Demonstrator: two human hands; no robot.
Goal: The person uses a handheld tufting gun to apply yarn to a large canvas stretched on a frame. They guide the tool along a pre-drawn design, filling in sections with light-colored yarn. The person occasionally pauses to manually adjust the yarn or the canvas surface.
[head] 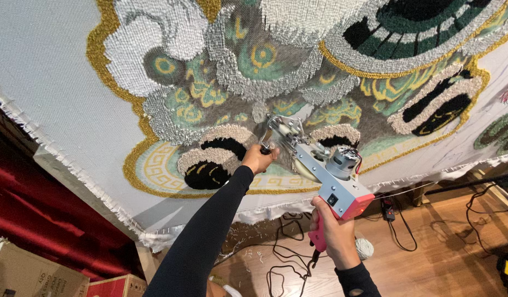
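Both hands are closed on the tufting gun point(314, 165): the left hand point(258, 158) on its front handle by the rug point(276, 82), the right hand point(333, 231) below on the pink grip. The gun's axis runs from lower right up-left into the cloth.

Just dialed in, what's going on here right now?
A person is working a tufting gun against a stretched backing cloth. The right hand grips the pink rear handle, and the left hand holds the front handle near the needle end. The tip sits on the lower middle of a partly tufted rug design in gold, green, white and black. Cables trail across the wooden floor below.
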